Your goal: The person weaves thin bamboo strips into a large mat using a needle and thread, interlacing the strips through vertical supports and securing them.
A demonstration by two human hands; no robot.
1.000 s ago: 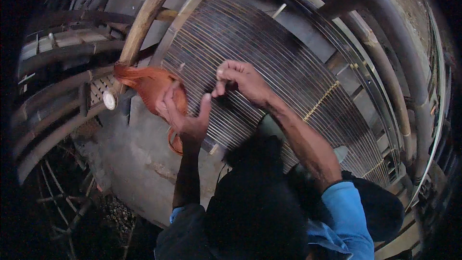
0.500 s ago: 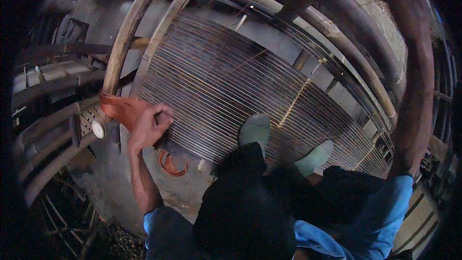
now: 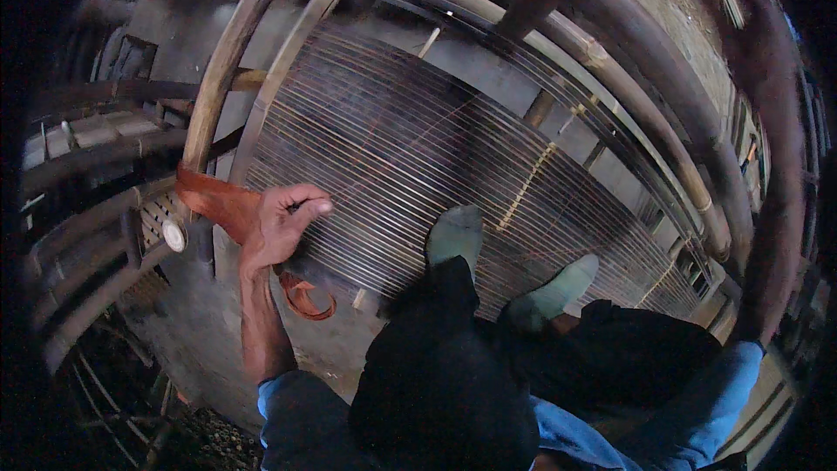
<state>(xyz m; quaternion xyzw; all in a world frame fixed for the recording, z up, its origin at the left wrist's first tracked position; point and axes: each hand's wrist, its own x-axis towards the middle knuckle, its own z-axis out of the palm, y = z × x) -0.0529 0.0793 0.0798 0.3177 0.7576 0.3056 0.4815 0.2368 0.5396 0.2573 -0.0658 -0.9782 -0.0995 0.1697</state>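
My left hand [image 3: 286,220] is closed at the left edge of a bamboo rack of closely set parallel slats [image 3: 384,148], its thumb and fingertips pinched together. A reddish-brown strap [image 3: 218,201] is looped round an upright bamboo pole [image 3: 218,78] and runs into this hand. Below the hand hangs the strap's curled loose end. Whether the fingertips also pinch something thin, I cannot make out. My right arm [image 3: 776,201] reaches up along the right side, past the rack's frame. At the dark upper right rim, my right hand [image 3: 745,13] is too dim and blurred for its fingers to show.
My feet, in pale green socks [image 3: 455,234], rest on the slats. Thick curved bamboo poles [image 3: 602,57] border the rack at the far side. More stacked poles [image 3: 96,157] stand on the left, with a round white-ended piece [image 3: 174,235]. Grey ground [image 3: 209,323] lies below.
My left hand has shifted slightly right, its thumb and fingers now pointing further over the slats. The loose strap end has swung a little left. My right arm has moved outward to the right.
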